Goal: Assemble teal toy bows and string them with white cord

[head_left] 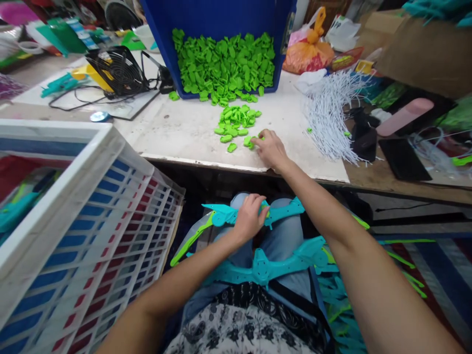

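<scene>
My left hand (pixel 251 219) is closed around the middle of a turquoise plastic bow-shaped toy part (pixel 285 211) with lime-green limbs, held over my knees. At the table's front edge, my right hand (pixel 273 150) has its fingertips pinched on a small green plastic piece (pixel 248 142), partly covered by the fingers. Just beyond lies a little heap of the same green pieces (pixel 238 117). Across my lap rests a second turquoise bow-shaped part (pixel 261 268), nearer my body and touched by neither hand.
A blue bin (pixel 221 19) tipped toward me spills green pieces onto the table (pixel 177 132). To the right lie a bundle of white strings (pixel 328 113) and a dark phone (pixel 404 160). A white plastic crate (pixel 121 196) stands at left; a black fan (pixel 116 69) sits behind it.
</scene>
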Available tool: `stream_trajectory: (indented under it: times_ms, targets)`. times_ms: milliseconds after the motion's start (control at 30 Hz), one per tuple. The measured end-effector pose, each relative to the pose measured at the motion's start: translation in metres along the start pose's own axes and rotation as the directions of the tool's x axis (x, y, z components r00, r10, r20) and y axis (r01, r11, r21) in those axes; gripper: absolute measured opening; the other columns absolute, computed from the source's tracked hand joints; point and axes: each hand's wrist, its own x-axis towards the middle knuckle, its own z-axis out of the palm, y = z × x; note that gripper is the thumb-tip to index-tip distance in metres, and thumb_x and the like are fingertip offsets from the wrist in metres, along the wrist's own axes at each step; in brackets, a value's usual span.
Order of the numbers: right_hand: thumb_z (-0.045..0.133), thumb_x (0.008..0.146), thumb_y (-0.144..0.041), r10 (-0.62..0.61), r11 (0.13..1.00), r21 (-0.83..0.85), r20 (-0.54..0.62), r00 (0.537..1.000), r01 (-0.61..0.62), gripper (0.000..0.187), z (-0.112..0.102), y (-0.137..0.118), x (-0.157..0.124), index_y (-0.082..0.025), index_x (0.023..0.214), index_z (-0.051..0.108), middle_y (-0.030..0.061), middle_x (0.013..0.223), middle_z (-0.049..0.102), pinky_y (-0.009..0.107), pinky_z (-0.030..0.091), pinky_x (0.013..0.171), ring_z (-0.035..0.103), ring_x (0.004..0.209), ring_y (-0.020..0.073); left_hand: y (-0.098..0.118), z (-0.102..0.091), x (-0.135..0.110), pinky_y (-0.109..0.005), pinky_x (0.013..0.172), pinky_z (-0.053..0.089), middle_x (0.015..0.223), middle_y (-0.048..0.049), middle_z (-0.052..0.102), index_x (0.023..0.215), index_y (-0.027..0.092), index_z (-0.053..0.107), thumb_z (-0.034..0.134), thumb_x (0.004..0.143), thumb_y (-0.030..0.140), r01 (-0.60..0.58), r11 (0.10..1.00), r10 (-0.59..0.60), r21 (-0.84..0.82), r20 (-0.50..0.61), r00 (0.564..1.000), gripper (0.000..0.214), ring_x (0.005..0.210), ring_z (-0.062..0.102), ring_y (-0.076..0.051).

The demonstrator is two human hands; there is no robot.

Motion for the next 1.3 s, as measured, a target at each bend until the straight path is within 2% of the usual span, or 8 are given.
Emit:
stream_trajectory:
  times_ms: [100,200,367,467,667,867,1100,1300]
  targets:
    - [0.050,0.082,-0.016,-0.067,0.997,0.043,0.026,0.997,0.066,0.020,0.008,0.007,0.013,-0.016,0.091,0.068,0.0125,0.110,0.059,0.039,0.040,0.089,0.049,0.101,0.0270,0.007,-0.003,-0.032,-0.039,0.091,0.044,0.110,-0.0118,0.058,0.110,0.018,0.059,0.044,0.091,0.033,-0.077,0.993,0.075,0.084,0.032,0.997,0.027,0.106,0.052,-0.024]
    - [0.057,0.078,-0.017,0.090,0.970,0.226,0.016,0.996,-0.092,0.013,-0.001,0.020,-0.002,-0.015,0.087,0.067,0.0082,0.092,0.065,0.036,0.043,0.084,0.056,0.091,0.0231,-0.007,-0.004,-0.048,-0.050,0.100,0.034,0.127,-0.0161,0.049,0.122,0.016,0.052,0.057,0.084,0.032,-0.091,0.962,0.083,0.257,0.041,0.996,0.041,0.121,0.040,-0.033]
    - [0.062,0.074,-0.025,0.496,0.675,0.434,0.332,0.802,-0.597,0.019,-0.032,0.058,-0.047,-0.011,0.084,0.069,0.0019,0.058,0.059,0.025,0.042,0.053,0.056,0.056,0.0147,-0.048,-0.007,-0.030,-0.049,0.099,0.036,0.111,-0.0136,0.059,0.121,0.014,0.052,0.057,0.085,0.034,-0.280,0.930,0.220,0.236,0.253,0.942,0.042,0.110,0.049,-0.028]
    - [0.065,0.070,-0.028,0.586,0.701,0.316,0.254,0.769,-0.639,0.021,-0.041,0.076,-0.066,-0.011,0.081,0.071,0.0025,0.058,0.059,0.025,0.042,0.055,0.057,0.059,0.0161,-0.053,-0.014,-0.022,-0.049,0.099,0.038,0.115,-0.0135,0.057,0.122,0.016,0.052,0.057,0.085,0.034,-0.328,0.924,0.269,0.199,0.273,0.924,0.042,0.114,0.047,-0.028]
    - [0.060,0.075,-0.030,0.485,0.871,0.067,0.045,0.874,-0.487,0.036,-0.035,0.084,-0.080,-0.012,0.105,0.068,0.0117,0.092,0.067,0.035,0.045,0.078,0.060,0.087,0.0254,-0.018,-0.018,-0.053,-0.048,0.099,0.040,0.123,-0.0161,0.051,0.123,0.017,0.050,0.047,0.089,0.025,-0.206,0.946,0.189,0.252,0.089,0.978,0.035,0.119,0.045,-0.029]
    - [0.055,0.080,-0.034,0.247,0.968,-0.059,0.032,0.968,-0.245,0.028,-0.023,0.068,-0.085,-0.015,0.093,0.071,0.0139,0.097,0.066,0.048,0.038,0.090,0.052,0.099,0.0321,-0.005,0.007,-0.029,-0.051,0.104,0.032,0.144,-0.0192,0.032,0.135,0.015,0.037,0.056,0.079,0.014,-0.169,0.922,0.097,0.349,0.215,0.972,0.059,0.133,0.031,-0.035]
    - [0.049,0.083,-0.031,0.222,0.975,-0.014,0.010,0.975,-0.222,0.028,-0.037,0.056,-0.110,-0.015,0.095,0.069,0.0133,0.099,0.067,0.048,0.036,0.090,0.052,0.099,0.0320,-0.014,-0.025,0.037,-0.031,0.081,0.045,0.095,-0.0087,0.067,0.112,0.014,0.061,0.056,0.082,0.039,-0.065,0.996,0.022,0.067,0.512,0.859,0.040,0.091,0.061,-0.025]
    - [0.047,0.090,-0.035,-0.094,0.986,0.143,0.020,0.995,0.090,0.033,-0.027,-0.001,-0.194,-0.021,0.116,0.062,0.0076,0.124,0.061,0.042,0.039,0.091,0.053,0.110,0.0260,-0.035,-0.031,0.071,-0.025,0.076,0.043,0.093,-0.0060,0.069,0.103,0.009,0.068,0.057,0.077,0.047,0.174,0.952,0.026,-0.251,0.635,0.772,0.047,0.086,0.059,-0.020]
